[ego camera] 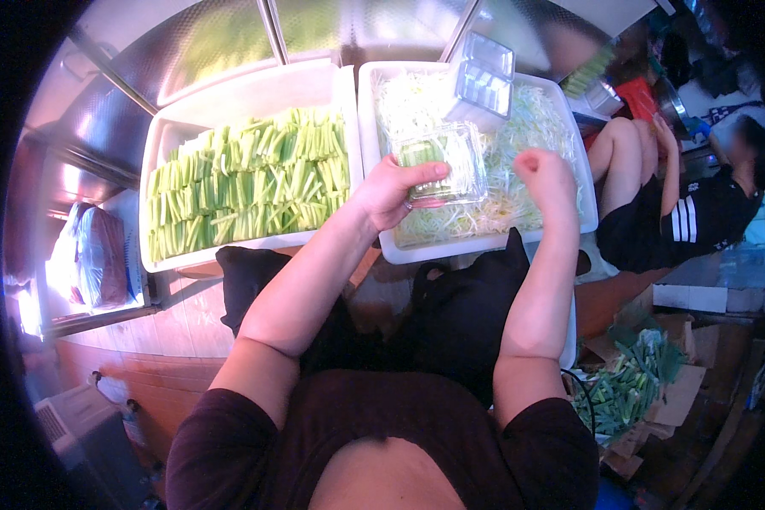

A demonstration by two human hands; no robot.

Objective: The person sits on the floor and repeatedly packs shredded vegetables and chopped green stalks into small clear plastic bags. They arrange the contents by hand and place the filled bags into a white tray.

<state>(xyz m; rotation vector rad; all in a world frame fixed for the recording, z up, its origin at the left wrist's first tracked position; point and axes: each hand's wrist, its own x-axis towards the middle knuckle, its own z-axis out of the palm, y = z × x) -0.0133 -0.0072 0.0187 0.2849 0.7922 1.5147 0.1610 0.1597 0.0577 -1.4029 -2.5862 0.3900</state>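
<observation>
My left hand grips a clear plastic food container by its left side, thumb over the rim. Cut green stalks show in its left part; whether the pale strands farther right are inside or seen through it, I cannot tell. To the right, my right hand hovers with fingers curled above a white tub of bean sprouts. Its fingertips are partly hidden, so a small thing could be in them. Behind the held container, a stack of clear plastic containers stands over the sprouts.
A second white tub on the left holds rows of cut green stalks. A person in black sits at the right. Leafy green trimmings lie on cardboard at lower right. Plastic bags sit on a shelf at left.
</observation>
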